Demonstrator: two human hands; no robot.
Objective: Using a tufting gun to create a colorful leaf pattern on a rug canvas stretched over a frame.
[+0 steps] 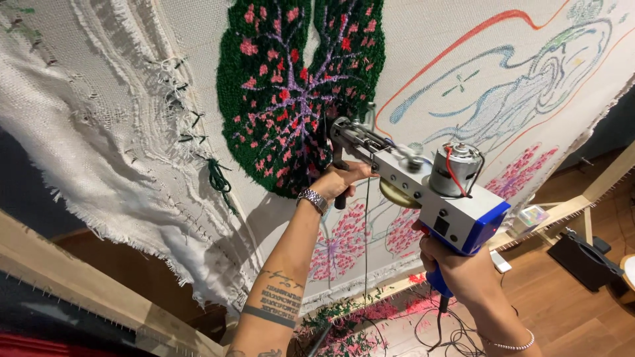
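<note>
Head view shows both hands on one tufting gun [423,188], held up against a stretched white cloth [423,39]. Right hand [456,264] is wrapped fully closed around the blue rear handle, below the grey and blue housing; a bead bracelet [509,345] sits on that wrist. Left hand [340,180] is closed around the black front handle, which hangs under the gun's forward section; a metal watch [313,198] sits on that wrist. Above the right-hand grip, a small silver motor [455,168] with a red wire stands on top of the housing. Ahead of the left-hand grip, the gun's needle end meets the cloth at the right edge of a dark green tufted patch [264,99] with pink spots and purple branching lines. Beyond the gun, the cloth carries drawn outlines in blue, red and pink. A black cord [438,324] hangs from the base of the blue handle. Below both grips, yarn scraps [370,314] lie along the wooden frame [555,213].
</note>
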